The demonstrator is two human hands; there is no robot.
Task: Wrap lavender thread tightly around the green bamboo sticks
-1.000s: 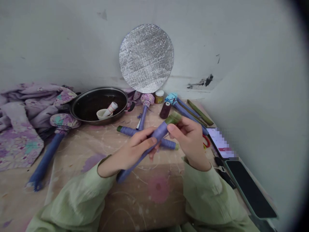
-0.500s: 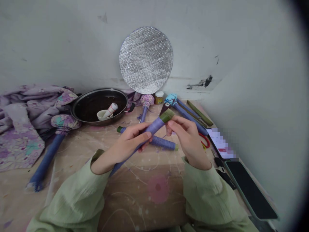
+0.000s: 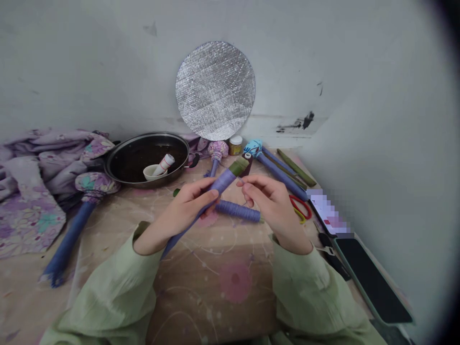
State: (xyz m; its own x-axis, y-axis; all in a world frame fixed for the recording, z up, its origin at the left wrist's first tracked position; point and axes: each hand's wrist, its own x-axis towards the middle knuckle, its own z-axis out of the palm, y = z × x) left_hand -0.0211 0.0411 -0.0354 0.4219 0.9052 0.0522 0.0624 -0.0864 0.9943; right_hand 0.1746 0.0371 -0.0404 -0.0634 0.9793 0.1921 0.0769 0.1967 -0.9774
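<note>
My left hand is closed around a green stick wrapped in blue-purple thread, held slanting with its bare green tip up and to the right. Just right of that tip, my right hand pinches a thin purple strand that runs to the wrapping. Below both hands a spool of blue-purple thread, wound on a green core, lies on the table. My left hand covers part of the stick and of the spool's far end.
A dark pan holding a small white bowl stands at back left, beside floral cloth. Cloth-headed blue sticks lie around. Red-handled scissors, two phones and bare green sticks are at right.
My right fingers have come away from the green tip, moving slightly left and down, with the strand now showing between them and the stick. The stick has shifted slightly left.
</note>
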